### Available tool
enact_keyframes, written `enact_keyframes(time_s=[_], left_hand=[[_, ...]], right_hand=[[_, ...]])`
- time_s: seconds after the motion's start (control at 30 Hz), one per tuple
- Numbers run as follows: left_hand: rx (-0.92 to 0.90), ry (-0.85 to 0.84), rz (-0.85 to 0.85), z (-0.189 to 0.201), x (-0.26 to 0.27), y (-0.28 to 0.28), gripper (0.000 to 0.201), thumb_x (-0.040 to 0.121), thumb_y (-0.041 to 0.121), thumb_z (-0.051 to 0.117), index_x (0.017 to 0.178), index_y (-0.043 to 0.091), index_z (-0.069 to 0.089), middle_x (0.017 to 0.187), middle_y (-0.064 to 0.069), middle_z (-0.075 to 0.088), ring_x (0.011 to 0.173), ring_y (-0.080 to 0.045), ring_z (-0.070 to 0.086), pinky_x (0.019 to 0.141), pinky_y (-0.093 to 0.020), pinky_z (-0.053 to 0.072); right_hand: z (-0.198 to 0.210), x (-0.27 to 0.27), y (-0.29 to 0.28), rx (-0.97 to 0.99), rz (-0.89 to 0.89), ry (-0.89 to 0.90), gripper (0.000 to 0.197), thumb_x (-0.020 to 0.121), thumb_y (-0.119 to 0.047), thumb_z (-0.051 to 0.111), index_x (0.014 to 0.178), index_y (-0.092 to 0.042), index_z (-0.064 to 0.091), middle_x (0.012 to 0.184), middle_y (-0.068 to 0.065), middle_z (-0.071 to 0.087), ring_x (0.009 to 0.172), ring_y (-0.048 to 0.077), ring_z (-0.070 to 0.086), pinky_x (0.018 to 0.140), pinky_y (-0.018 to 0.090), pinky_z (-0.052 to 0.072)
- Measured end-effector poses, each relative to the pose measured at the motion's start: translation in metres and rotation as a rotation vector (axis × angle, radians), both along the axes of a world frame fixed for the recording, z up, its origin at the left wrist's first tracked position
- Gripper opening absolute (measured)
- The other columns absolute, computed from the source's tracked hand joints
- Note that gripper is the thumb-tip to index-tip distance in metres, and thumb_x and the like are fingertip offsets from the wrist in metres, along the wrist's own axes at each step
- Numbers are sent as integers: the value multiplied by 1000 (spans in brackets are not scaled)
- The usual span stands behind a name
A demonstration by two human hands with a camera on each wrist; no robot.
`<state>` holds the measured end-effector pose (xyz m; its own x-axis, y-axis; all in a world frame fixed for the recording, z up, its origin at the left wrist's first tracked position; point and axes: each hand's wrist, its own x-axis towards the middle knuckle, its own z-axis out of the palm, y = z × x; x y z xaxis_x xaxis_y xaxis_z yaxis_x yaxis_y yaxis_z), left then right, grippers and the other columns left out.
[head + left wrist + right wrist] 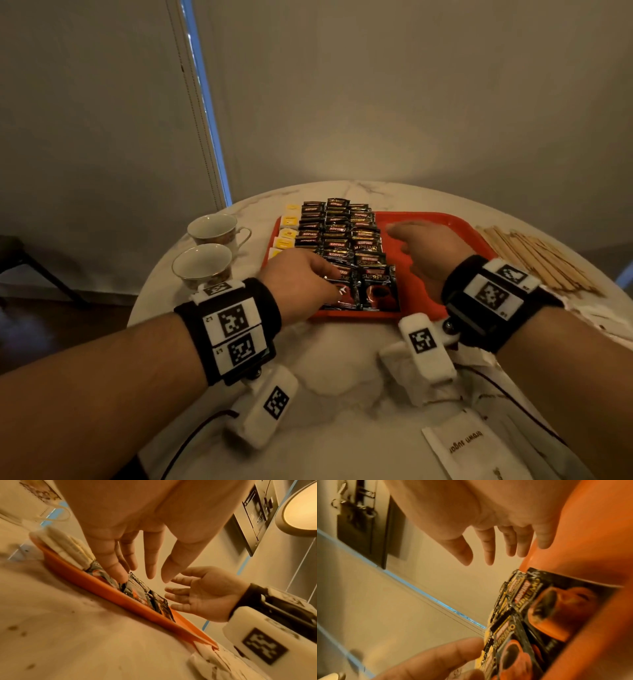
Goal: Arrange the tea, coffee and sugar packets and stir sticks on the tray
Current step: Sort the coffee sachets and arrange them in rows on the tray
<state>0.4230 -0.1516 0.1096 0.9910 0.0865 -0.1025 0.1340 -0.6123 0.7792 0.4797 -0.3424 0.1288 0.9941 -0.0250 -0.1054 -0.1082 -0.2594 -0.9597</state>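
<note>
Black coffee packets [342, 236] lie in three overlapping rows on the left half of the red tray [431, 216]. Yellow tea packets [287, 233] line the tray's left edge. My left hand [322, 274] lies over the nearest left packets with straight fingers; in the left wrist view its little finger [120, 574] touches a coffee packet [137, 591]. My right hand [421, 243] hovers open, fingers spread, over the bare right part of the tray and holds nothing. Wooden stir sticks [541, 260] lie in a pile on the table right of the tray. A sugar packet [466, 445] lies near me.
Two empty teacups [212, 229] [202, 265] stand on the round marble table [342, 359] left of the tray. More white packets [596, 318] lie at the table's right edge. A wall is close behind the table.
</note>
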Motion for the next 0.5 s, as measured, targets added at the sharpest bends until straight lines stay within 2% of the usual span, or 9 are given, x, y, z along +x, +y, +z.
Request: enact_keyframes(time_s=[0.03, 0.1, 0.17, 0.23, 0.3, 0.33, 0.37, 0.43, 0.5], left_hand=[[34, -3, 0, 0, 0, -1, 26, 83, 20, 80, 107, 31, 77, 87, 10, 65, 71, -6, 58, 56, -22, 44], [86, -3, 5, 1, 0, -4, 23, 82, 21, 81, 104, 30, 78, 82, 11, 64, 70, -5, 57, 54, -22, 42], [110, 18, 9, 0, -1, -7, 19, 82, 21, 82, 98, 29, 77, 87, 10, 67, 76, -5, 59, 57, -22, 42], [125, 34, 9, -2, -2, -9, 16, 81, 21, 81, 95, 28, 79, 89, 8, 70, 80, -8, 62, 61, -23, 46], [129, 39, 8, -2, -3, -11, 15, 82, 21, 81, 94, 28, 80, 89, 6, 72, 83, -11, 65, 66, -25, 50], [130, 46, 7, -2, -3, -13, 15, 82, 21, 81, 96, 27, 80, 91, 6, 72, 85, -11, 65, 69, -27, 53], [134, 53, 4, -1, -3, -13, 16, 83, 20, 81, 97, 26, 80, 92, 5, 72, 87, -12, 66, 73, -28, 55], [144, 61, -3, -1, -4, -14, 16, 83, 21, 81, 99, 23, 80, 94, 4, 73, 91, -13, 66, 78, -30, 57], [144, 71, -3, -1, -5, -14, 15, 83, 21, 81, 99, 22, 80, 95, 4, 73, 91, -12, 66, 77, -29, 55]], right_hand=[[-4, -4, -4, 76, -29, 36, 37, 100, -26, 63, 132, -8, 62, 138, 18, 59, 127, 34, 58, 103, 44, 46], [-13, -10, -7, 197, -78, 106, 49, 98, -37, 64, 139, -11, 57, 146, 16, 54, 132, 33, 53, 112, 46, 42], [-19, -15, -7, 279, -88, 161, 59, 98, -44, 62, 148, -15, 49, 153, 13, 48, 137, 31, 48, 112, 45, 39], [-24, -17, -9, 341, -65, 182, 57, 101, -42, 58, 150, -14, 47, 147, 12, 54, 132, 27, 54, 99, 36, 45], [-31, -17, -10, 383, -29, 191, 37, 105, -36, 53, 132, -12, 59, 106, 5, 76, 95, 16, 73, 75, 25, 54], [-32, -18, -9, 403, -16, 203, 29, 105, -36, 53, 120, -12, 62, 89, 1, 78, 78, 13, 75, 63, 24, 57], [-34, -18, -9, 415, -3, 212, 28, 104, -38, 55, 114, -13, 63, 87, 0, 79, 75, 14, 76, 61, 26, 59], [-37, -16, -9, 427, 21, 215, 28, 103, -38, 57, 114, -13, 65, 93, 1, 80, 81, 17, 78, 63, 29, 60], [-37, -18, -10, 441, 44, 207, 23, 105, -34, 54, 108, -14, 66, 81, -2, 79, 74, 14, 77, 52, 25, 57]])
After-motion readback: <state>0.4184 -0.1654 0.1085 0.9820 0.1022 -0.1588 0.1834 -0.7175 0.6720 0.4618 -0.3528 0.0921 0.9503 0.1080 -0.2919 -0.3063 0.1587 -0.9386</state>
